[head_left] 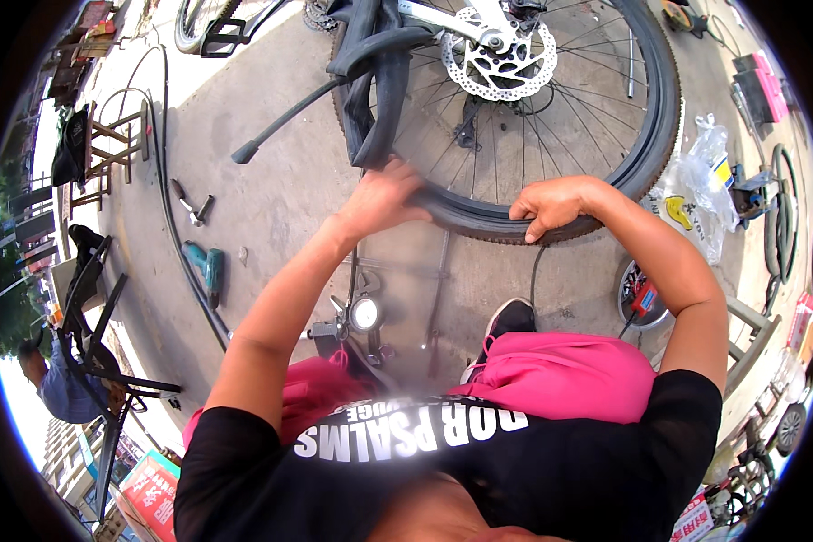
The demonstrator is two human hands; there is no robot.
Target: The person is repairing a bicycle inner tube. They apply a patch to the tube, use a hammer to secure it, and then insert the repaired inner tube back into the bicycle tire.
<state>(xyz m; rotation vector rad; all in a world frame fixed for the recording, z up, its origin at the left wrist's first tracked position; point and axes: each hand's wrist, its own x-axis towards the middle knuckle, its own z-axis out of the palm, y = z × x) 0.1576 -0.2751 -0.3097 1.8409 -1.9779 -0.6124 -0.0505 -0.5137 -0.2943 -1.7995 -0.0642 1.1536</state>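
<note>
A bicycle wheel lies across the upper middle, with a black knobbly tyre point(479, 217), thin spokes and a silver brake disc point(499, 56). My left hand point(384, 197) is closed round the tyre's near left part, beside a loose black inner tube point(370, 122) draped over the wheel's left side. Farther right along the near rim, my right hand point(558, 206) grips the tyre, fingers over its inner edge and thumb on its outer side. The tyre's edge under my fingers is hidden. A black kickstand point(285, 122) sticks out left of the tube.
A pump with a round gauge point(364, 313) stands near my feet. On the left lie a teal power tool point(210, 271), small hand tools point(192, 206) and a long hose point(173, 217). To the right are a metal bowl point(664, 321), a clear plastic bag point(705, 194) and a pink box point(768, 90).
</note>
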